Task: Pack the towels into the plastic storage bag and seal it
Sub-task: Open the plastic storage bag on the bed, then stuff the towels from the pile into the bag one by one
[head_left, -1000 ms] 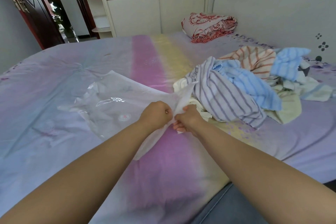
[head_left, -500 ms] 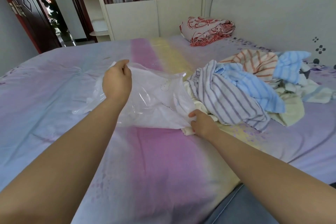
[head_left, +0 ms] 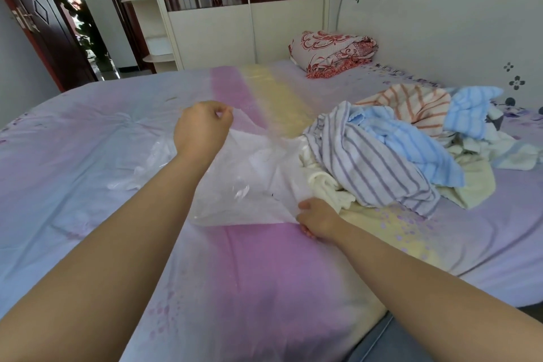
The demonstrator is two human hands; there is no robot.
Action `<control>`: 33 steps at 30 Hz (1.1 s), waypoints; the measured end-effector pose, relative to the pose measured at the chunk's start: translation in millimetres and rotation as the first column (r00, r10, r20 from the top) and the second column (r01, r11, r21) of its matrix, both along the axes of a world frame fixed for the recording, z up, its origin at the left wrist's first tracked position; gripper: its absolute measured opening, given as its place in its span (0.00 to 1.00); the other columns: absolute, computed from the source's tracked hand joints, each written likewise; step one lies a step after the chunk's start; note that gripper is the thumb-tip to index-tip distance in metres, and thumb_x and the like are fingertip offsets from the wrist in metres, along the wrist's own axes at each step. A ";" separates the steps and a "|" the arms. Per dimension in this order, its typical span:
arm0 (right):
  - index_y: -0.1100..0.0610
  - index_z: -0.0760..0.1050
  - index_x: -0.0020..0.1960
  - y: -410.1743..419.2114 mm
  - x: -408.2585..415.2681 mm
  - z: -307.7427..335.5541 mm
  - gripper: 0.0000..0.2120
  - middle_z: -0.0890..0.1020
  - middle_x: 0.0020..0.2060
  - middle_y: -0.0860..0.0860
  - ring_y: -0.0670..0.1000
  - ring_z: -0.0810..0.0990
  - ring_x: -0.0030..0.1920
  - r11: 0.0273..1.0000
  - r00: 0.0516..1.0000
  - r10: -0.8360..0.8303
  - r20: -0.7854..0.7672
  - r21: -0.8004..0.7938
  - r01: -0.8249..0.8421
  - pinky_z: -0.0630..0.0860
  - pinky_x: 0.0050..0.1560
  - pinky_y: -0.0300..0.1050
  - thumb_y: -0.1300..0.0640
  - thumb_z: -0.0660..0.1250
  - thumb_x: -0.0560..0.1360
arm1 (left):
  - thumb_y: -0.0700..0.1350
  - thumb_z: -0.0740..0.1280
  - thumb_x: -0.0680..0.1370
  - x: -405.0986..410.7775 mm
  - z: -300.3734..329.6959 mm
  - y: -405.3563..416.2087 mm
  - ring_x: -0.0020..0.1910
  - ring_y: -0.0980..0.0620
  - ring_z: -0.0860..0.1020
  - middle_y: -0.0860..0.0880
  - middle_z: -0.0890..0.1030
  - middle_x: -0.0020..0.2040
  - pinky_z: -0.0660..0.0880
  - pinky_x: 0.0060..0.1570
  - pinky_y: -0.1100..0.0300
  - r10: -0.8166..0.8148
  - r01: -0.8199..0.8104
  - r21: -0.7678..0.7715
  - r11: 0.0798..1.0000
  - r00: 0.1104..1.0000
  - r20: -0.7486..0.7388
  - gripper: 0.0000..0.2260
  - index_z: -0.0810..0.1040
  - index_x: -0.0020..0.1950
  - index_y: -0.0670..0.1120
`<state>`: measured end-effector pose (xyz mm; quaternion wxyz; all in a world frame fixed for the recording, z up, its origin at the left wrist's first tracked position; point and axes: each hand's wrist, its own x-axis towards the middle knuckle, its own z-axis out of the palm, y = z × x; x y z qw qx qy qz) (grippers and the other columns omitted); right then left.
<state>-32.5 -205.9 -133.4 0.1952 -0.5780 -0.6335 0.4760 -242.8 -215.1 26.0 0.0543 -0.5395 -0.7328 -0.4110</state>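
A clear plastic storage bag point(head_left: 249, 182) lies on the bed, its mouth edge stretched between my two hands. My left hand point(head_left: 201, 128) pinches the far corner of that edge and holds it lifted. My right hand point(head_left: 318, 219) grips the near corner low on the sheet. Just right of the bag is a loose heap of towels: a purple-striped towel point(head_left: 373, 167), a light blue towel point(head_left: 411, 145), an orange-striped towel point(head_left: 411, 101), and a cream towel point(head_left: 326, 185) touching the bag's edge.
The bed sheet point(head_left: 249, 273) in purple, pink and yellow fills the view. A folded red-patterned quilt point(head_left: 332, 54) lies at the far side near the headboard point(head_left: 440, 23). A white wardrobe point(head_left: 241, 29) and an open dark door point(head_left: 44, 32) stand beyond.
My hands, together on the bag a second ago, have spread apart. The left hand rose up and away with one corner; the right hand stayed low beside the towels.
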 end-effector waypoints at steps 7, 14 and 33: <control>0.51 0.67 0.65 10.3 8.9 12.5 0.16 0.83 0.40 0.54 0.53 0.83 0.40 0.941 0.986 0.065 0.157 0.320 -0.113 0.80 0.41 0.48 0.50 0.59 0.79 | 0.52 0.62 0.76 30.3 -43.5 15.4 0.43 0.48 0.77 0.55 0.77 0.37 0.69 0.39 0.60 -0.099 0.095 -0.204 0.974 0.995 -0.007 0.10 0.83 0.49 0.54; 0.56 0.73 0.61 50.5 55.7 50.9 0.13 0.77 0.59 0.56 0.58 0.74 0.60 0.590 0.919 -0.394 0.008 0.769 0.246 0.73 0.58 0.52 0.58 0.61 0.77 | 0.53 0.64 0.75 47.3 -64.7 29.8 0.39 0.48 0.76 0.55 0.74 0.33 0.69 0.37 0.59 -0.107 0.125 -0.075 0.989 0.973 0.204 0.06 0.78 0.44 0.53; 0.61 0.75 0.61 62.1 93.0 125.3 0.14 0.67 0.71 0.53 0.49 0.65 0.70 0.683 0.910 -0.221 -0.349 0.611 0.400 0.61 0.69 0.42 0.58 0.62 0.77 | 0.53 0.64 0.75 42.1 -77.2 39.7 0.36 0.49 0.75 0.52 0.76 0.36 0.69 0.38 0.58 -0.106 0.112 0.010 0.994 0.900 0.424 0.08 0.78 0.44 0.51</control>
